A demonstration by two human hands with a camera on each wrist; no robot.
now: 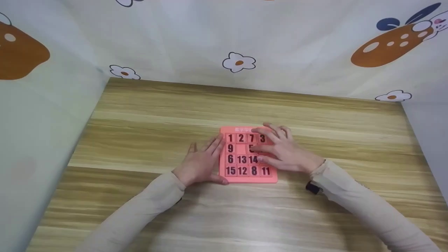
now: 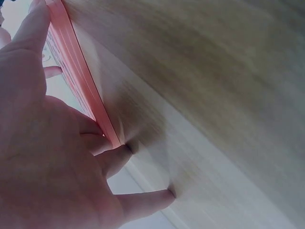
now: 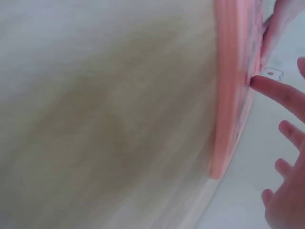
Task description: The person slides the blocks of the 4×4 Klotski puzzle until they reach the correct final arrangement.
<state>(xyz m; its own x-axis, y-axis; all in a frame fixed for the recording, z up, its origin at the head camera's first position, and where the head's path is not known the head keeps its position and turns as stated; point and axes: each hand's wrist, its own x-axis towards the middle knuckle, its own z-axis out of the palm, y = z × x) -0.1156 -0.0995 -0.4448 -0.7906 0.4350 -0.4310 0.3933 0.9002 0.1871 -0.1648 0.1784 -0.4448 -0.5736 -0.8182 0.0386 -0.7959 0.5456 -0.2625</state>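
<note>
A pink number slide puzzle (image 1: 248, 180) lies flat on the table, its square tiles marked with black numbers. The second row has a gap between the tile 9 (image 1: 230, 148) and the tile 5 (image 1: 250, 148). Along the board's left side rests my left hand (image 1: 201, 162), fingers extended against the edge and thumb at the lower left corner; in the left wrist view some fingertips touch the tabletop. From the right, my right hand (image 1: 285, 150) spreads over the board and covers some right-hand tiles. In the right wrist view one fingertip (image 3: 255, 82) touches the tile face, while other fingers are raised.
The wood-grain table (image 1: 157, 112) surrounds the board. A pale curtain (image 1: 175, 42) printed with flowers and orange shapes stands along the back, with pale side walls left and right. A dark band (image 1: 312, 188) shows at the right wrist.
</note>
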